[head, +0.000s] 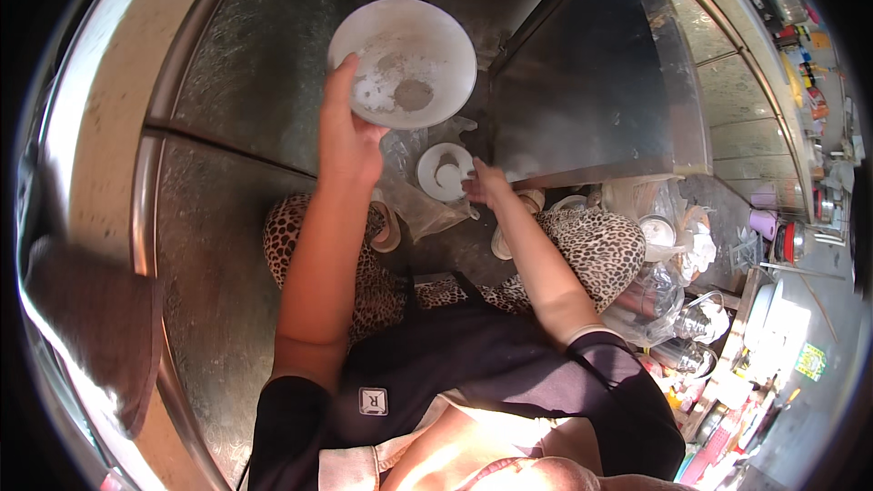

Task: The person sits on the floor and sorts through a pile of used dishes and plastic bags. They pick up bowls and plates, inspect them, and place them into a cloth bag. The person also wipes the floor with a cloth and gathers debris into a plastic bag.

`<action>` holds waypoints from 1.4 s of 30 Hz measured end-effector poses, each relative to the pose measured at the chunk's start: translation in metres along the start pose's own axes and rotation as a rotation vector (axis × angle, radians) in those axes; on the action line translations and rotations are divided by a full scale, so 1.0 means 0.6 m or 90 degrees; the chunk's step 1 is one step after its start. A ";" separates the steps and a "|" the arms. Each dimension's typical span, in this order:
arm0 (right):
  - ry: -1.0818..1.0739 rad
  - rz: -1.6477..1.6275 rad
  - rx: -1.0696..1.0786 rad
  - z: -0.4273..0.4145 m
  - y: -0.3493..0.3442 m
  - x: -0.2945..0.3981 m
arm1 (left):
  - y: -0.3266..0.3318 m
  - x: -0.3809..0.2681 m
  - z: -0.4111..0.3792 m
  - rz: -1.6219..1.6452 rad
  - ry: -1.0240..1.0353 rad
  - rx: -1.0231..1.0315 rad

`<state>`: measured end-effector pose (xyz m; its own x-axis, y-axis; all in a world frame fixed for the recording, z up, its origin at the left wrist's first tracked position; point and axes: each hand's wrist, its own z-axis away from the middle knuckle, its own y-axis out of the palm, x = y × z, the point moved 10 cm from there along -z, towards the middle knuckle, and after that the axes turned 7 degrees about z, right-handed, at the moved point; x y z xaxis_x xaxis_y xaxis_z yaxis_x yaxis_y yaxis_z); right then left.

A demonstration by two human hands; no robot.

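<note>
My left hand [351, 126] grips a large white bowl [450, 48] by its rim and side, thumb on the inner face. The bowl is raised and its inside shows, with grey-brown and whitish marks. Lower down, between my feet, a smaller white bowl [426, 174] stands on a clear plastic bag [409, 208] on the dark floor. My right hand [485, 184] is at the right edge of that smaller bowl, fingers apart; whether it touches the rim is not clear.
A dark cabinet door or panel [586, 82] rises at the right. Plastic bags [655, 293], a metal pot [682, 354] and other kitchen things crowd the floor beside my right knee. A metal-edged tiled counter [743, 95] runs beyond the panel. Dark panels [252, 68] stand on the left.
</note>
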<state>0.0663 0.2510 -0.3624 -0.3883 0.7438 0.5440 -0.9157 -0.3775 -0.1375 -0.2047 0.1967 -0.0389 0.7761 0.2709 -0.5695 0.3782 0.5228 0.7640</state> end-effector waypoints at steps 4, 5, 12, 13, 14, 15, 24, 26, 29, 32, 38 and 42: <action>0.117 0.110 -0.122 -0.060 -0.006 -0.116 | -0.012 0.011 -0.002 0.044 -0.041 -0.038; 0.116 0.144 -0.131 -0.065 -0.008 -0.121 | -0.014 0.014 -0.001 0.045 -0.046 -0.048; 0.145 0.306 -0.136 -0.103 -0.003 -0.126 | -0.022 0.017 0.004 0.005 -0.047 -0.128; 0.147 0.338 -0.138 -0.107 -0.007 -0.123 | -0.026 0.019 0.003 0.003 -0.050 -0.137; 0.163 0.343 -0.126 -0.116 -0.003 -0.129 | -0.031 0.020 0.003 0.000 -0.054 -0.145; 0.177 0.349 -0.117 -0.122 0.000 -0.130 | -0.034 0.019 0.001 0.009 -0.047 -0.141; 0.009 0.342 -0.165 -0.073 0.001 -0.049 | -0.027 0.012 0.002 0.037 -0.053 -0.085; 0.051 0.159 -0.044 -0.030 0.021 -0.033 | -0.022 0.004 0.002 0.046 -0.046 -0.063; 0.026 -0.003 0.057 0.025 0.032 -0.008 | -0.017 -0.006 0.002 0.051 -0.039 -0.040; 0.039 -0.076 0.186 0.131 0.042 0.060 | -0.015 -0.018 0.004 0.064 -0.031 -0.025; -0.021 -0.150 0.406 0.272 0.032 0.126 | -0.010 -0.031 0.004 0.083 -0.015 0.006; -0.060 -0.277 0.529 0.335 0.041 0.144 | -0.016 -0.030 0.004 0.083 -0.015 -0.021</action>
<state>0.0309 0.1950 -0.1523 0.0142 0.8780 0.4785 -0.5969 -0.3765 0.7085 -0.2213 0.1848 -0.0351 0.8292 0.3190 -0.4589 0.2571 0.5113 0.8200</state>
